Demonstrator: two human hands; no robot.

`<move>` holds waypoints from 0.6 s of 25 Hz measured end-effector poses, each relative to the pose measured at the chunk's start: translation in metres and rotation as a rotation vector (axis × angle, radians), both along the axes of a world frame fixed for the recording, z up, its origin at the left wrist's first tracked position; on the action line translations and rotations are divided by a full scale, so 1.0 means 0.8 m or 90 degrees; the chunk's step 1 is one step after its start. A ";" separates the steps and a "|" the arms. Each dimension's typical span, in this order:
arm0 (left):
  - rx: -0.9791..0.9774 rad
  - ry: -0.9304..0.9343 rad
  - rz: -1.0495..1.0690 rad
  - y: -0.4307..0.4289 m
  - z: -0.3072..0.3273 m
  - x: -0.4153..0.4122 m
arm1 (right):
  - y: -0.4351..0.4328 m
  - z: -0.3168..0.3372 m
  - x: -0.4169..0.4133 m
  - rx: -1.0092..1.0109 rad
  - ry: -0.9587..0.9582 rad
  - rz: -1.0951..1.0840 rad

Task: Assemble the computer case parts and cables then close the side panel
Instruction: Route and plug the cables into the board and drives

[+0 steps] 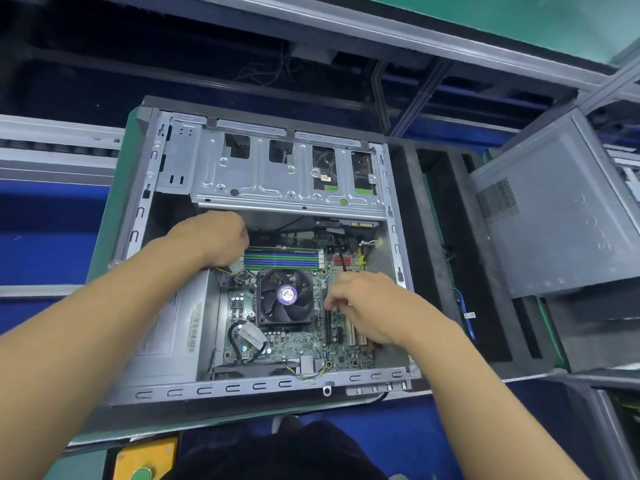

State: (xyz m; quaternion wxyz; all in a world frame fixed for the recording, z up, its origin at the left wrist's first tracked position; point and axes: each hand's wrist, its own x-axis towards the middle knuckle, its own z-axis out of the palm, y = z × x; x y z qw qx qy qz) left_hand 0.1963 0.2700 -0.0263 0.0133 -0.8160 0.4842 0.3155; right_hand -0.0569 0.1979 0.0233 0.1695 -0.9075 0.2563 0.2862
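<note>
The open computer case (394,258) lies on its side with the motherboard (311,344) facing up. My left hand (214,240) reaches in beside the memory slots (280,258), its fingers curled over a white power connector (236,269) with yellow and black wires. To the right of the CPU fan (285,296), my right hand (367,306) pinches its fingertips together over the expansion slots. A red cable (343,261) runs down under that hand, and its end is hidden. A grey metal side panel (554,216) leans upright at the right.
The drive cage (287,168) spans the far half of the case, and the power supply (166,327) fills its near left corner. A black foam tray (436,258) on the right holds a blue cable (464,313). A yellow box with a green button (145,462) sits at the near edge.
</note>
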 end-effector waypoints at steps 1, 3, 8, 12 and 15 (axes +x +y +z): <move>-0.010 -0.004 -0.001 0.000 0.000 -0.001 | -0.001 0.005 0.001 -0.015 -0.019 0.013; -0.026 -0.004 -0.003 0.001 0.000 -0.003 | -0.001 0.013 0.006 -0.056 -0.085 0.034; -0.055 -0.019 -0.005 0.001 -0.002 -0.005 | 0.006 0.015 0.026 0.197 0.006 0.016; -0.047 0.006 -0.002 0.000 -0.002 -0.005 | 0.028 -0.010 0.048 0.279 0.146 0.057; -0.054 0.015 -0.005 0.002 -0.004 -0.003 | 0.024 -0.018 0.050 0.357 0.203 0.019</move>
